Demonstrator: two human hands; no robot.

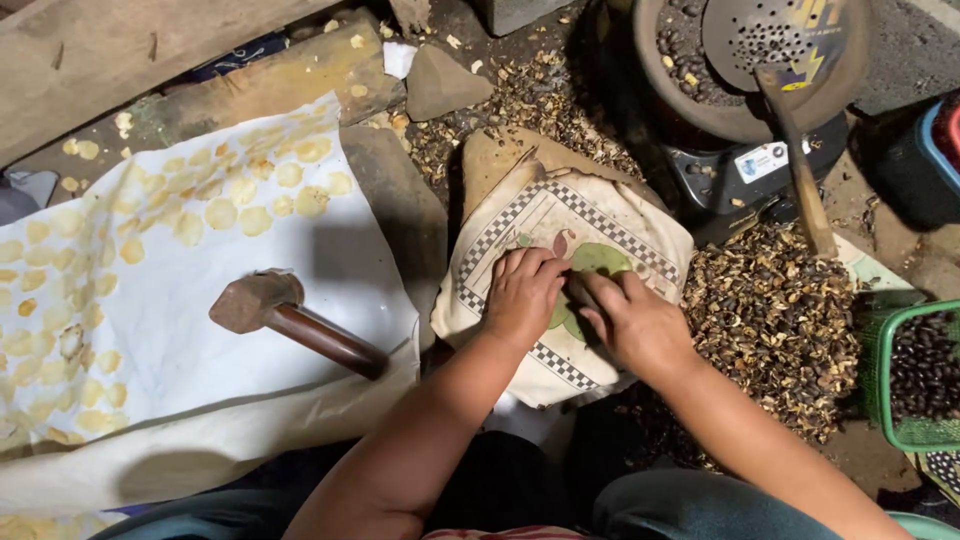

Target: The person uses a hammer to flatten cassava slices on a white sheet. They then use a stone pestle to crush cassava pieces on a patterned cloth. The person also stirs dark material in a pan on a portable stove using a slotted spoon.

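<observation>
Two hands at work on a patterned cloth

Two hands meet over the cloth [600,235] from where I watch, a cream piece with a checkered border and a green and red print, draped over a flat stone slab [495,160] on the floor. My left hand [522,295] lies knuckles up on the cloth with its fingers curled under, and I cannot tell whether it grips anything beneath them. My right hand [632,318] rests just beside it, fingers bent and pinching at a small dark thing where the two hands touch; it is too small for me to say what it is.

A hammer [295,322] with a rusty head and a brown wooden handle lies untouched on the white sheet [330,250] to the left, well apart from both hands. Pale yellow flattened discs [222,212] are laid out in rows across that sheet. Right of the cloth, a heap of dark shells and husks [775,320] covers the floor. A green basket [915,375] at the right edge holds dark seeds. Above it stands a clay pan [745,65] on a burner, with a perforated metal scoop [775,45] resting in it, its wooden handle reaching down toward the husks.
</observation>
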